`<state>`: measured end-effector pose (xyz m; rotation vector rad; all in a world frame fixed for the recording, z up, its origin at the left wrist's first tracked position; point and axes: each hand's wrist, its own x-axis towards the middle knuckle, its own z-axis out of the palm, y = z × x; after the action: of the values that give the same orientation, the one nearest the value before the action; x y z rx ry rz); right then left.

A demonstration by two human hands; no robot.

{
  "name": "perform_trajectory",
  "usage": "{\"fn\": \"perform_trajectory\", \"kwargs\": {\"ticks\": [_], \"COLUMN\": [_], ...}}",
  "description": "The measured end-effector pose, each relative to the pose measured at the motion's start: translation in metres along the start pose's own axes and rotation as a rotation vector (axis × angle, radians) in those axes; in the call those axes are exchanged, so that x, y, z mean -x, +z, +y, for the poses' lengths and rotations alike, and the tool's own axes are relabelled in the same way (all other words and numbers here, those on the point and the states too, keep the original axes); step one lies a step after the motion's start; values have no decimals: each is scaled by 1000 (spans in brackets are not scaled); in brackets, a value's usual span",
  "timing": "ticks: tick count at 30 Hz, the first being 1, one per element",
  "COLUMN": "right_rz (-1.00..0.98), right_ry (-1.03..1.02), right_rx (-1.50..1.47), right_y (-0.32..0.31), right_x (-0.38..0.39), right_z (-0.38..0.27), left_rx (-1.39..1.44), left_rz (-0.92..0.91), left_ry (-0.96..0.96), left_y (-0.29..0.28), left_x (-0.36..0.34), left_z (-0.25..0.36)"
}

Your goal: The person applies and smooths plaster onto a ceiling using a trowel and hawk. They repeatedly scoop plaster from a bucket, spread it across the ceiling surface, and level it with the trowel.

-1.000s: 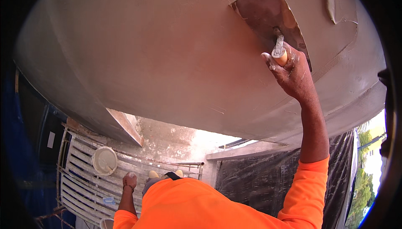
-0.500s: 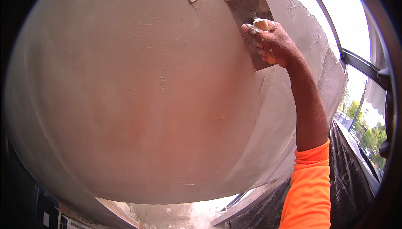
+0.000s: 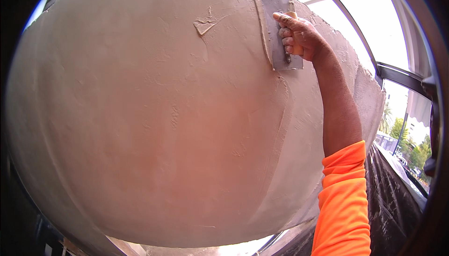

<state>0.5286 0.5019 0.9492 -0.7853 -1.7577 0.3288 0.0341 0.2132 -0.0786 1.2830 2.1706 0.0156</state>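
Note:
My right hand is wrapped round the handle of a plastering trowel, its thumb stretched along the top of the grip. The trowel's flat rectangular metal blade lies against the wet plaster wall at the upper right, near the wall's rough edge. A ridge of plaster has built up along the blade's left side. Left of the trowel, a small raised patch of plaster sticks out from the smoother surface. My right arm reaches up in an orange sleeve. Nowhere in the picture does my left hand show.
Dark curved metal framing stands beyond the wall on the right, with trees outside. Dark plastic sheeting hangs at the lower right. Along the bottom, an opening shows under the wall's lower edge.
The trowel has turned more upright and shifted slightly right on the wall, and a plaster ridge now shows along its left side. My view has tilted up, revealing more of the wall's top.

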Motion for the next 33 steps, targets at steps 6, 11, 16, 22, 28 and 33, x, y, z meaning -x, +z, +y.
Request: {"fn": "perform_trajectory", "kwargs": {"ticks": [6, 11, 16, 22, 28, 33], "right_rz": [274, -1, -777, -1268, -1177, -1118], "right_ry": [-91, 9, 229, 351, 355, 320], "right_rx": [199, 524, 585, 738, 754, 766], "right_y": [-63, 17, 180, 277, 294, 296], "right_x": [40, 213, 440, 574, 565, 529], "right_z": [15, 91, 228, 353, 415, 408], "left_rx": [-242, 75, 367, 445, 414, 279], "left_rz": [55, 47, 80, -12, 45, 25], "left_ry": [67, -149, -229, -229, -328, -307], "left_y": [19, 42, -5, -35, -31, -35], "left_x": [-7, 31, 80, 111, 144, 152], "left_z": [-14, -39, -29, -31, -57, -60]}}
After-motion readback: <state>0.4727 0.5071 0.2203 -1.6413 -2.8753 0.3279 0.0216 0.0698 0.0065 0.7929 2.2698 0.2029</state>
